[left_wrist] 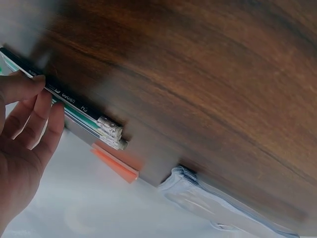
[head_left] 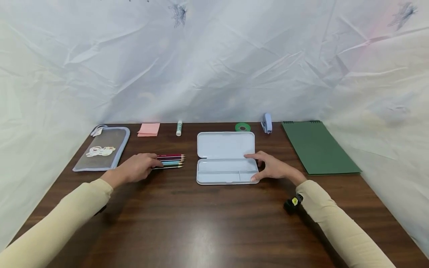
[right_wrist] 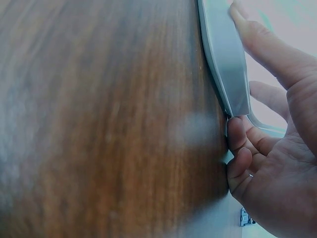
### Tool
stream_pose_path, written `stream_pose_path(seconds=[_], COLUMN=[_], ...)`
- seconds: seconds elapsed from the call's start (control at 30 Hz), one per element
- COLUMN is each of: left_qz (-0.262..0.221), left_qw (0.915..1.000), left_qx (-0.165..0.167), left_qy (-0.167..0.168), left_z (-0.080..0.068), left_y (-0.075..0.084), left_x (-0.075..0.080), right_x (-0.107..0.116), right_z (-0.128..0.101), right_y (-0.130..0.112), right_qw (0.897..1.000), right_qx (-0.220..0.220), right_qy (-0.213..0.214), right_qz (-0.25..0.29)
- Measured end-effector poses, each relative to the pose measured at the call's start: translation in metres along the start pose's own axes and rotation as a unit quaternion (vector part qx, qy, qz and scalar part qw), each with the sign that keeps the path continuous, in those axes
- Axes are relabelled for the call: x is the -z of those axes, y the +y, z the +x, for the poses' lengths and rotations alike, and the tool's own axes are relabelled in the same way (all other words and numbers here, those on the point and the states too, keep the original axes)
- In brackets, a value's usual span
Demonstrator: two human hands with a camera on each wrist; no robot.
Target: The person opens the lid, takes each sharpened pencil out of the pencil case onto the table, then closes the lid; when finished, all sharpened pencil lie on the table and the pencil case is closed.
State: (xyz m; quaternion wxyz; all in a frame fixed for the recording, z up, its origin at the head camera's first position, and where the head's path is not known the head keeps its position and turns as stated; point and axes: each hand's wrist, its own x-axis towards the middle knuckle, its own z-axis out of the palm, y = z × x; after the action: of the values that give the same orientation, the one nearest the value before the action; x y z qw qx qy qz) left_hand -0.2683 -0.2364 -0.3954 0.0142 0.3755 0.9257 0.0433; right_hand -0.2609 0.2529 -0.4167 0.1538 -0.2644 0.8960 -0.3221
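Observation:
An open white pencil case (head_left: 218,165) lies in the middle of the table, its lid folded back and its compartments bare. At its right end my right hand (head_left: 273,166) holds it, thumb on the front rim and index finger by the hinge. The case's side wall (right_wrist: 225,54) shows between thumb and fingers in the right wrist view. Left of the case, several pencils (head_left: 172,163) lie side by side, tips to the right. My left hand (head_left: 139,167) pinches them near their left part. A dark pencil (left_wrist: 74,101) with a metal eraser end is nearest the thumb.
A mesh zip pouch (head_left: 104,149) lies at the left. Along the back edge are pink sticky notes (head_left: 149,129), a glue stick (head_left: 179,128), a green tape roll (head_left: 242,127) and a blue stapler (head_left: 266,123). A green spiral notebook (head_left: 321,149) lies at the right.

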Motion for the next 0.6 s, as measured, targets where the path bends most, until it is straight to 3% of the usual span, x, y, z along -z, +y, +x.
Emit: stream_pose_path(seconds=[0.37,0.6], left_qz=[0.038,0.024], left_qw=[0.999,0.9994], left_qx=[-0.005,0.02], left_qy=[0.023,0.016], left_z=[-0.0001,0.0046], left_y=[-0.0024,-0.0011], left_x=[0.0023,0.005], right_x=[0.0014,0.0008], right_z=[-0.001,-0.0007], right_y=[0.0,-0.0004], right_qw=[1.0,1.0], right_qx=[0.001,-0.003], right_qy=[0.004,0.001], right_qz=[-0.001,0.003])
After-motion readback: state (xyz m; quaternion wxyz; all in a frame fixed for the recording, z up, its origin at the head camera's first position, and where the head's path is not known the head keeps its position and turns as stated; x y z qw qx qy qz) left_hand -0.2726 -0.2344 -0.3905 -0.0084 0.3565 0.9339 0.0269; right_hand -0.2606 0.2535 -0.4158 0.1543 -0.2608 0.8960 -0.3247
